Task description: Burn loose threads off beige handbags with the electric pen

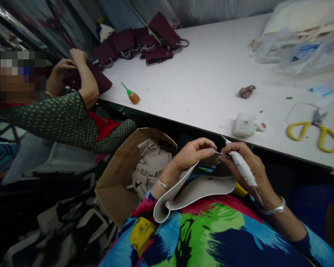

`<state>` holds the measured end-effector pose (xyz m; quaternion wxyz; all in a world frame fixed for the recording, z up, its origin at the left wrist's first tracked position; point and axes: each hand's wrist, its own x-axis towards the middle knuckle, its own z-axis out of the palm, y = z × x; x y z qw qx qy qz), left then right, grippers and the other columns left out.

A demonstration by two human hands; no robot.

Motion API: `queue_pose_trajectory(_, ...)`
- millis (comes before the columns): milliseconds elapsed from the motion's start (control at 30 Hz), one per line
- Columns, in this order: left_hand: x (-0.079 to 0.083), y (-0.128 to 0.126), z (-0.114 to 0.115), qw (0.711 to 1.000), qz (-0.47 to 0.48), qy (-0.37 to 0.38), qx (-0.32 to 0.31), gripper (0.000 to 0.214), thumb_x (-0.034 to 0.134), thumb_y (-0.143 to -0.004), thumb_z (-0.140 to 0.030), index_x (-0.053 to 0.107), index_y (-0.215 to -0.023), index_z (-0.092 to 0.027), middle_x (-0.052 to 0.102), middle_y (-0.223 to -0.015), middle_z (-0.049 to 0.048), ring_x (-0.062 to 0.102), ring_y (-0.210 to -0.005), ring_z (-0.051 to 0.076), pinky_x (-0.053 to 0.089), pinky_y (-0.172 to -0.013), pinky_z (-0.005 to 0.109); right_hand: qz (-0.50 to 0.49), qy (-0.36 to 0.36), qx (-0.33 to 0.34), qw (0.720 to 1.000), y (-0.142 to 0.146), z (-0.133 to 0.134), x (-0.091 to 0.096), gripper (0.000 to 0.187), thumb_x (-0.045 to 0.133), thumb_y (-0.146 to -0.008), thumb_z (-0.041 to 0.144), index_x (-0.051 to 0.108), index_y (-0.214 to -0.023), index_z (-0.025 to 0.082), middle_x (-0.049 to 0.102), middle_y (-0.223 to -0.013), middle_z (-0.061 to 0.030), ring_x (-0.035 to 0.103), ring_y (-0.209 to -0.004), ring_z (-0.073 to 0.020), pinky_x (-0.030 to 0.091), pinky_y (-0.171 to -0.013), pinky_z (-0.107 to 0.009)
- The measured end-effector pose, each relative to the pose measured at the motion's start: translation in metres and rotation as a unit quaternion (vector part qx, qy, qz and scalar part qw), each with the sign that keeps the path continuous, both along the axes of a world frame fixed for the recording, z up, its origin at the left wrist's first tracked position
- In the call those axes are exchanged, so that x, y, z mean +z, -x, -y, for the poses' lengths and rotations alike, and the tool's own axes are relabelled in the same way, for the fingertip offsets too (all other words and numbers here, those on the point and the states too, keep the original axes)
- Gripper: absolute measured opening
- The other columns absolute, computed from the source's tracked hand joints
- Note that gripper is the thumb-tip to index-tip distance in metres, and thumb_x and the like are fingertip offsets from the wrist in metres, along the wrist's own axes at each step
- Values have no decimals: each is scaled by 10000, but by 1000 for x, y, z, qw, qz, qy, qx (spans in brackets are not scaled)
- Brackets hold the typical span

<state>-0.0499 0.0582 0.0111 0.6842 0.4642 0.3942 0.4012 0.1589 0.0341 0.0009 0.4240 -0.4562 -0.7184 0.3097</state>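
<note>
Left hand [193, 152] pinching the rim of a folded pale piece [203, 191], right hand [258, 168] fingertips closed there too, white-wrapped tool [243, 168] tucked across that hand, piece against colourful clothing [211, 233], near the table [200, 89].

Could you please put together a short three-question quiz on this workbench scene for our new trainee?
1. Multiple choice: besides the pale folded piece, what does the right hand of the camera wearer hold?
A: a hammer
B: a white-wrapped tool
C: a paintbrush

2. True or false: the yellow-handled scissors lie on the white table.

3. Fill in the colour: the person in the dotted green top is handling a ____ piece of work.

Key: 1. B; 2. True; 3. maroon.
</note>
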Motion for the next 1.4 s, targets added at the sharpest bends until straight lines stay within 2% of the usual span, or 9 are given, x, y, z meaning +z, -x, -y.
queue_pose_trajectory(133, 23, 50, 16, 978, -102, -136, 122, 158, 756, -871, -306, 759, -940, -164, 721, -947, 59, 653, -907, 182, 511, -871, 283, -13, -1, 8, 1000, 7, 1, 4, 89, 648, -994, 320, 612, -1019, 243, 669, -896, -16, 626, -701, -199, 475, -617, -271)
queue_pose_trajectory(267, 50, 101, 60, 900, -268, -231, 255, 83, 686, -927, -219, 766, -920, -199, 734, -958, 41, 673, -938, 183, 536, -879, 288, -27, -7, 15, 1000, 16, -2, 0, 56, 636, -1003, 281, 598, -1017, 242, 639, -854, 8, 573, -650, -174, 438, -596, -265)
queue_pose_trajectory(400, 83, 118, 123, 811, -422, -330, 234, 163, 694, -906, -131, 784, -972, -250, 768, -974, 14, 721, -926, 199, 584, -850, 314, -34, -3, 29, 999, 24, -2, -5, 34, 612, -1033, 270, 594, -1040, 242, 631, -851, 14, 559, -654, -167, 411, -590, -262)
queue_pose_trajectory(533, 103, 109, 160, 789, -463, -387, 116, 311, 629, -941, -128, 738, -1170, -309, 780, -1122, 7, 762, -963, 197, 637, -799, 292, -37, -8, 20, 999, 27, -1, -10, 32, 613, -1038, 267, 595, -1028, 243, 623, -835, 22, 544, -647, -162, 397, -583, -254)
queue_pose_trajectory(633, 98, 100, 162, 769, -518, -374, -26, 405, 587, -979, -213, 635, -1374, -287, 712, -1325, 44, 732, -1131, 228, 654, -844, 298, -38, -13, 11, 999, 29, -3, -15, 38, 626, -1023, 265, 597, -1019, 241, 621, -825, 22, 534, -632, -160, 395, -577, -250)
queue_pose_trajectory(700, 85, 94, 156, 745, -555, -368, -51, 444, 576, -986, -246, 591, -1429, -247, 671, -1388, 75, 706, -1190, 251, 654, -859, 313, -39, -11, 11, 999, 29, -4, -19, 44, 626, -1014, 270, 596, -1020, 238, 627, -830, 15, 545, -641, -166, 403, -584, -251)
queue_pose_trajectory(900, 50, 77, 139, 744, -547, -383, 24, 203, 512, -1020, -189, 710, -990, -219, 759, -985, 46, 743, -901, 204, 627, -795, 309, -25, -2, -5, 1000, 25, -10, -29, 71, 624, -994, 297, 598, -982, 231, 588, -782, 24, 536, -636, -165, 382, -586, -248)
queue_pose_trajectory(1233, 40, 49, 129, 762, -471, -432, 106, 166, 621, -965, -112, 714, -1069, -201, 708, -1065, 63, 691, -969, 170, 571, -868, 258, 6, 10, -63, 998, 12, -19, -40, 181, 587, -1026, 369, 652, -959, 215, 593, -744, 21, 541, -627, -170, 379, -588, -251)
queue_pose_trajectory(1400, 41, 54, 126, 768, -456, -400, 204, 137, 636, -958, -128, 720, -1027, -212, 694, -1072, 40, 678, -988, 165, 540, -911, 274, -33, 39, -69, 996, 11, -12, -18, 259, 619, -1045, 473, 651, -1003, 219, 650, -809, -3, 584, -643, -185, 414, -557, -253)
